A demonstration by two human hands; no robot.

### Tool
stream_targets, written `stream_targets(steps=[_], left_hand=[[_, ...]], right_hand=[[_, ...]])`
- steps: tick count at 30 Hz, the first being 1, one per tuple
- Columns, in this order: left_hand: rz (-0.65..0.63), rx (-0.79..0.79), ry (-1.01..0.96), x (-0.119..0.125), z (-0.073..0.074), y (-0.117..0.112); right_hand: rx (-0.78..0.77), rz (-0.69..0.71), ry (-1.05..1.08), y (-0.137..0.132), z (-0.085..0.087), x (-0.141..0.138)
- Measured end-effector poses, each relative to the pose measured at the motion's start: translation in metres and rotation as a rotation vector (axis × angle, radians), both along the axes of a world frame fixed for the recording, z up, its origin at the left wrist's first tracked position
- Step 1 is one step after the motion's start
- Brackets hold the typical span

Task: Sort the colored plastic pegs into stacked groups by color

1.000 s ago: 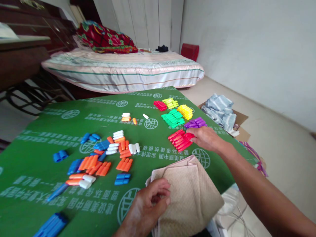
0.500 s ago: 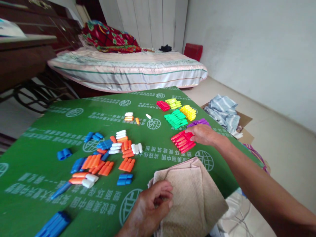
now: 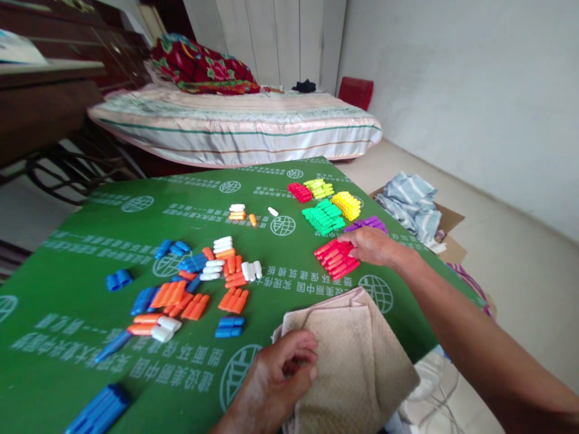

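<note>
My right hand (image 3: pixel 373 244) reaches across to a stack of red pen caps (image 3: pixel 335 258), its thumb and fingers pinched at the stack's upper right end. Just beyond it lie purple caps (image 3: pixel 366 223), partly behind the hand. Green caps (image 3: pixel 323 217), yellow caps (image 3: pixel 346 205), yellow-green caps (image 3: pixel 319 188) and a smaller dark-red group (image 3: pixel 299 192) are stacked farther back. My left hand (image 3: pixel 283 377) rests on the edge of a folded beige cloth (image 3: pixel 348 355), fingers loosely curled in toward the thumb, with nothing visible in them.
Orange caps (image 3: pixel 233 300), white caps (image 3: pixel 222 243) and blue pieces (image 3: pixel 230 327) lie scattered on the left of the green table (image 3: pixel 181 386). A blue bundle (image 3: pixel 98 411) lies near the front. Beyond stand a bed (image 3: pixel 235 129) and, at right, cloth on cardboard (image 3: pixel 407 202).
The view has shifted very slightly. Both hands and the caps stay in nearly the same places.
</note>
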State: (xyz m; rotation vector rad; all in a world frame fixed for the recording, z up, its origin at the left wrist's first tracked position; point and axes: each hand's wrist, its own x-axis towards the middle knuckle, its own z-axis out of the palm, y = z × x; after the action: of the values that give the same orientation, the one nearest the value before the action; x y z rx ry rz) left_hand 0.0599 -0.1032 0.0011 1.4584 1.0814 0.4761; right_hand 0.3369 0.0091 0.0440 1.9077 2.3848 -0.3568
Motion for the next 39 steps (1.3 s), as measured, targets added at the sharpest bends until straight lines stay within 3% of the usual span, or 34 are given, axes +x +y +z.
stream_targets(steps=[8,13,18,23,28,36,39], left_hand=[[0.003,0.002,-0.006,0.0,-0.003,-0.001],[-0.026,0.004,0.023,-0.001,-0.003,0.0],[-0.029,0.003,0.045,0.0,0.0,0.0],[-0.039,0.028,0.068,0.001,0.0,0.001],[-0.046,0.073,0.085,0.002,0.007,0.001],[-0.067,0.182,0.101,-0.006,0.008,-0.002],[-0.03,0.22,0.094,-0.017,0.026,0.01]], right_hand=[[0.173,-0.117,0.067,-0.014,0.0,0.013],[0.33,-0.22,0.198,-0.04,-0.005,0.018],[0.41,-0.277,0.498,-0.087,-0.022,-0.015],[0.34,-0.092,0.634,-0.12,-0.037,-0.07],[0.3,-0.019,0.639,-0.123,-0.046,-0.099],[0.323,-0.048,0.594,-0.122,-0.065,-0.108],[0.332,-0.051,0.58,-0.122,-0.068,-0.108]])
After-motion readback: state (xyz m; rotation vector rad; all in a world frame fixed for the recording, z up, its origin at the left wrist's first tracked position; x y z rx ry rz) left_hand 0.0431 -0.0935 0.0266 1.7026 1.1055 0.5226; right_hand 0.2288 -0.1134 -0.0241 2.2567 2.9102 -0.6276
